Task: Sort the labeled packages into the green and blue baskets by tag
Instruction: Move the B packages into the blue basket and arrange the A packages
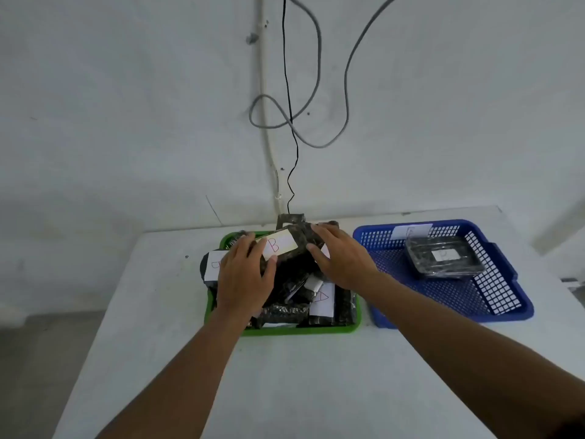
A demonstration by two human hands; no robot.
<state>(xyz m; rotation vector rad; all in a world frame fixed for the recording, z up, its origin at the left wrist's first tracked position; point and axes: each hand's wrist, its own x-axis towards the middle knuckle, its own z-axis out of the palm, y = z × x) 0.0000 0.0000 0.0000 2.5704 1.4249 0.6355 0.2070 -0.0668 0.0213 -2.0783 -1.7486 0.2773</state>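
1. Green basket point(356, 326) sits mid-table, close to the wall; taken as the landmark. It is heaped with dark plastic-wrapped packages, several bearing white paper tags.
2. Left hand point(243, 277) reaches in over the basket's left half, forearm running up from the near-left. Palm down, fingers pointing away; thumb and fingers curl round the left end of the top package point(285, 248), gripping it.
3. Right hand point(342, 259) comes in over the basket's right half, forearm angled from the near-right. Palm down, fingers spread and only slightly bent, laid on the right end of the same package. Thumb points back toward the left hand. Whether it clamps or merely rests: looks like resting contact.
4. The top package lies at the crest of the heap, toward the basket's far side, tilted, its tag face-up and marked "B" in red.
5. Another tagged package point(212, 264) overhangs the basket's left rim; the mark on its tag looks like a B.
6. A tag marked "A" point(323, 299) shows near the basket's front right, low in the heap.
7. Blue basket point(493, 245) stands just right of the green one, apart from it. One wrapped package point(443, 258) lies in its far part, white tag up, letter too faint to read.
8. White table point(285, 375) bears both baskets; cables point(316, 90) hang on the wall behind the green basket.
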